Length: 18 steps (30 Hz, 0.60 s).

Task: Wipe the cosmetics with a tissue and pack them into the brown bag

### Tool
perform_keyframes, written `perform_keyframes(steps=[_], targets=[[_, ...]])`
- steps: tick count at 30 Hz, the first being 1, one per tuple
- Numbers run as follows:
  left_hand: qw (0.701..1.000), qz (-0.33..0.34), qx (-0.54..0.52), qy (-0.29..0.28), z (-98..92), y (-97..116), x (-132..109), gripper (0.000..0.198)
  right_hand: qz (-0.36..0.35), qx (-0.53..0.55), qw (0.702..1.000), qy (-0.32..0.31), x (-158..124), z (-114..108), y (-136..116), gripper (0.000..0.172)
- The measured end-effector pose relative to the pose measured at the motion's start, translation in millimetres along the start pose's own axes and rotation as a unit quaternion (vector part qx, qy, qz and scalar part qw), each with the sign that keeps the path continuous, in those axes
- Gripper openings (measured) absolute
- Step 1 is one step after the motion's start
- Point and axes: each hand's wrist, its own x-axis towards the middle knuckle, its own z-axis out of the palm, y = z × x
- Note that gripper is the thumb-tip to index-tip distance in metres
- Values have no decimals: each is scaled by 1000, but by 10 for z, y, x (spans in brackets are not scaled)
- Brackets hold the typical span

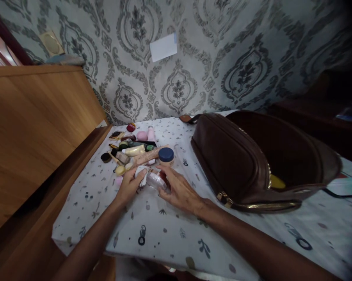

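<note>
My left hand (pixel 129 186) pinches a crumpled white tissue or wipe (pixel 142 171) against a small clear container (pixel 156 180). My right hand (pixel 178 189) is curled round the container's other side, its fingers closed on it; a reddish-brown part shows near the fingertips. Just beyond my hands stands a jar with a dark blue lid (pixel 166 154). A peach-coloured tube (pixel 146 156) and a cream tube (pixel 134 150) lie by it, among several other cosmetics. To the left are a small black lid or pot (pixel 105 157) and a round yellow item (pixel 120 170).
A large brown zipped bag (pixel 228 156) lies gaping on the right, with something yellow inside. A patterned white cloth (pixel 158 242) covers the table. Wooden furniture (pixel 47 117) borders the left side; a patterned wall (pixel 176 78) rises behind. A phone-like device (pixel 351 184) lies far right.
</note>
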Motion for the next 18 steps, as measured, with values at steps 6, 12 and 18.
perform_keyframes(steps=[6,12,18], targets=[[979,172,105,8,85,113,-132,33,-16,-4,1000,19,-11,12,56,33],[936,295,192,-26,121,88,-203,40,21,-39,999,15,2,-3,23,16],[938,283,200,-29,93,40,-180,38,29,-37,999,9,42,-68,12,11]])
